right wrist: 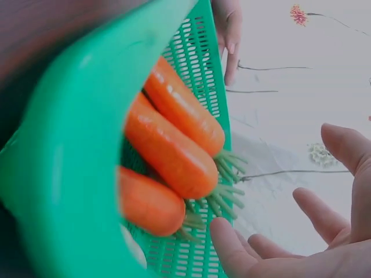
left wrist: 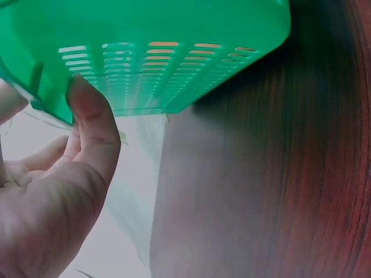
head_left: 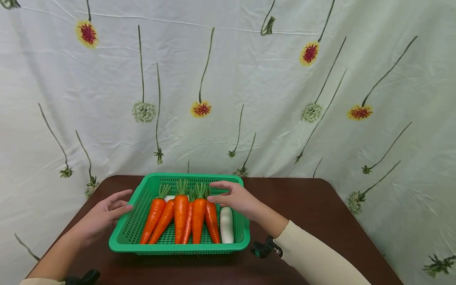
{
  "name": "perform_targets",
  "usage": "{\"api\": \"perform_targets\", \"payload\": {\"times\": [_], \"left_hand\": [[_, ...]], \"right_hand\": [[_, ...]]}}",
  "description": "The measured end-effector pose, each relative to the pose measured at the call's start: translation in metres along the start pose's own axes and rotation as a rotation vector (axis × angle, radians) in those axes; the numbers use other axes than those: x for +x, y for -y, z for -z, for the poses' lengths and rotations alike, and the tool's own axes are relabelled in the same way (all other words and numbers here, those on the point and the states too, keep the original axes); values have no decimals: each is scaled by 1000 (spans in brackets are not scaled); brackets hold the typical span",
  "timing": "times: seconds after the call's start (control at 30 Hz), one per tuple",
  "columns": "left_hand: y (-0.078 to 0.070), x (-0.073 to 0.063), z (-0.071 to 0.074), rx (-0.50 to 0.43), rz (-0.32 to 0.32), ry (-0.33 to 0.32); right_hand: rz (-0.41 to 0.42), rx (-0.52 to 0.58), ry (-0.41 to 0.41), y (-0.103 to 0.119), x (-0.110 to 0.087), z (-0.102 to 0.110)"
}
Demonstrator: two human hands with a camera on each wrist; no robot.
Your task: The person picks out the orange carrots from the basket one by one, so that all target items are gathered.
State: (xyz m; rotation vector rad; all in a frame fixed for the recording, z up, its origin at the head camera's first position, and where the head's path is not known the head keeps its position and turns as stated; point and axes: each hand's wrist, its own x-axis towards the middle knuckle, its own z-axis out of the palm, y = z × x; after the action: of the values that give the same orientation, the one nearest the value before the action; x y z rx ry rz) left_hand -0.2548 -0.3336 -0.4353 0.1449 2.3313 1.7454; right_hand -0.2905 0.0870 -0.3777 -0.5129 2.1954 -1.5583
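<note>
A green plastic basket (head_left: pixel 178 249) stands on the table, with several orange carrots (head_left: pixel 181 215) lying in a row inside, their green tops toward the back. At the right end of the basket lies a white radish (head_left: pixel 226 226); a bit of something white shows behind the carrot tops. My left hand (head_left: pixel 105 215) is at the basket's left rim, fingers loosely bent; in the left wrist view its thumb (left wrist: pixel 93 110) lies against or just before the basket wall. Over the basket's right back part hovers my right hand (head_left: pixel 236 200), fingers spread and holding nothing.
The dark brown table (head_left: pixel 292 206) extends to both sides of the basket and in front of it. A pale cloth (head_left: pixel 228 79) printed with flowers hangs behind the table. Each wrist wears a black strap device (head_left: pixel 265 248).
</note>
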Motion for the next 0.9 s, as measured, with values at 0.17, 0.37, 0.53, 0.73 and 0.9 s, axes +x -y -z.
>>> {"api": "perform_targets", "payload": {"times": [0.17,0.37,0.53,0.73,0.9], "left_hand": [[8,0,7,-148,-37,80],[16,1,12,-288,-128,208],[18,2,14,-338,-127,231],[20,3,15,-370,-114,251],[20,4,16,-389,-110,283]], "right_hand": [[-21,71,23,6,6,-7],[-70,90,8,9,17,-14],[-110,104,19,11,28,-17],[-145,88,59,9,38,-15],[-160,55,84,5,45,-14]]}}
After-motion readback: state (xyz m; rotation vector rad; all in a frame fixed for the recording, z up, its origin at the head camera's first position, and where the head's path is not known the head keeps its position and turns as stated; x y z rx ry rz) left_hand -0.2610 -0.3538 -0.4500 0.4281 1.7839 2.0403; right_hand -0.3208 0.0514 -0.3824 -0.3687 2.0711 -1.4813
